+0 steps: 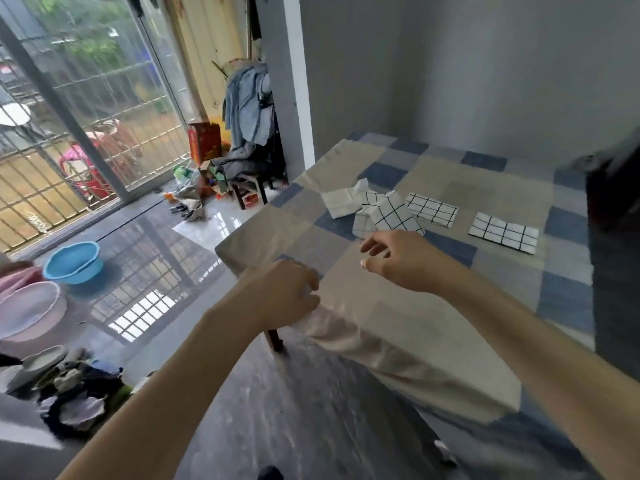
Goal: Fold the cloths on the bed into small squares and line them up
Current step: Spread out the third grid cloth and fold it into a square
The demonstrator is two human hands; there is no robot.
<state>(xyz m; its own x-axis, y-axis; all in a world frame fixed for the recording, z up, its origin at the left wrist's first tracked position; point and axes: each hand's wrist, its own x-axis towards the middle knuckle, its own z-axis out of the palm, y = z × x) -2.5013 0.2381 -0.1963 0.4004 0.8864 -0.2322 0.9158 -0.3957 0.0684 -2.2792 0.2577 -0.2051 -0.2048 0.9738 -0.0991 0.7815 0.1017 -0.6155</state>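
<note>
Checked bed [433,306] | four cloths [431,209] | left hand [291,292] pinching sheet | right hand [391,261] open

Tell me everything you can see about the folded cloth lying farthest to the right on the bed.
The folded cloth is white with a thin black grid, and it looks like soft woven fabric. It is folded into a flat rectangle, not yet a square, and lies slightly slanted on the checked bedcover. It rests apart from the next grid cloth to its left. Neither hand touches it.
</note>
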